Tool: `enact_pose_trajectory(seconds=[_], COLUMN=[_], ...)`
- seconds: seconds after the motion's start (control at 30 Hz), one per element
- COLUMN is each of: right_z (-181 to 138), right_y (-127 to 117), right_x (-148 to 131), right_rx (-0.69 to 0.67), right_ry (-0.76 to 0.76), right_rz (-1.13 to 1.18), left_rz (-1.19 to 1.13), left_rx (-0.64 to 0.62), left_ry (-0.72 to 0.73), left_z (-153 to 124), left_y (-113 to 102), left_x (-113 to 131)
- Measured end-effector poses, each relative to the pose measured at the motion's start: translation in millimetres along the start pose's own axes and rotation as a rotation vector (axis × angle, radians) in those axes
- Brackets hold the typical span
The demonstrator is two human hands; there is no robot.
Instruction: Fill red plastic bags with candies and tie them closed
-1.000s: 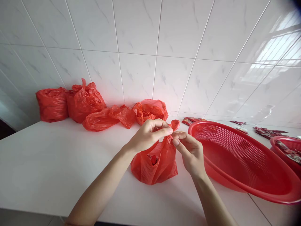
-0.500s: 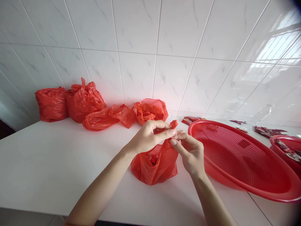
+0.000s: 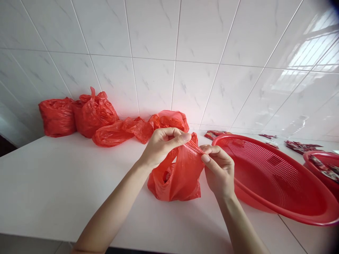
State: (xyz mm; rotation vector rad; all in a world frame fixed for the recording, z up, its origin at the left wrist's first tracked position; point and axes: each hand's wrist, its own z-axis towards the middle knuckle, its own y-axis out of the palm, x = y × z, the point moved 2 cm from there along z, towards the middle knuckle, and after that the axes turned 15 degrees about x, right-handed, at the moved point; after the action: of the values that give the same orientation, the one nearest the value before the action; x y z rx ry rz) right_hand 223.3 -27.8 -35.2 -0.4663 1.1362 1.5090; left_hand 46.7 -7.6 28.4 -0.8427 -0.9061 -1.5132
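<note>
Two red baskets sit at the right: the nearer basket (image 3: 265,169) is mostly visible, the farther basket (image 3: 317,154) is cut off by the frame, and the packets (image 3: 302,146) in and behind it are too blurred to read. The contents of the red plastic bag (image 3: 182,176) are mostly hidden. It stands on the white counter (image 3: 66,183) below both hands. The left hand (image 3: 161,146) pinches one handle between thumb and forefinger; the right hand (image 3: 219,169) pinches the other, with the plastic stretched between them.

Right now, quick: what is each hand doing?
Left hand: closed, pinching the top of the bag.
Right hand: closed, pinching the same bag's top.
</note>
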Motion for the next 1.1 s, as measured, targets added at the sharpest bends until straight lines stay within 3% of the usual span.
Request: enact_pose_trajectory(seconds=[0.2,0.37,0.5,0.73,0.97,1.1], right_z=[-1.2,-0.7,0.1,8.1,25.2,32.9], right_y=[-0.6,2.3,6.1,16.5,30.4,35.6], right_x=[-0.6,-4.7,-9.5,-16.7,-21.3,-22.7], right_rx=[0.033,-0.012,-0.041,-0.090,-0.183,-0.141], right_ry=[-0.057,-0.119,-0.204,-0.238,-0.259,-0.248], right_rz=[-0.106,-0.285,-0.431,-0.451,-0.475,-0.441], left_rz=[-0.122,-0.197,-0.126,-0.034,-0.296,-0.293], left_rx=[0.073,0.010,-0.039,-0.114,0.177,0.240], left_ry=[-0.044,-0.107,-0.157,-0.222,-0.056,-0.045], left_z=[1.4,1.5,1.0,-1.1,7.4,12.6], left_y=[-2.5,-1.5,-3.4,-6.0,-13.3,-18.8], left_x=[-3.6,-4.1,-3.3,-5.1,-5.6,-9.2])
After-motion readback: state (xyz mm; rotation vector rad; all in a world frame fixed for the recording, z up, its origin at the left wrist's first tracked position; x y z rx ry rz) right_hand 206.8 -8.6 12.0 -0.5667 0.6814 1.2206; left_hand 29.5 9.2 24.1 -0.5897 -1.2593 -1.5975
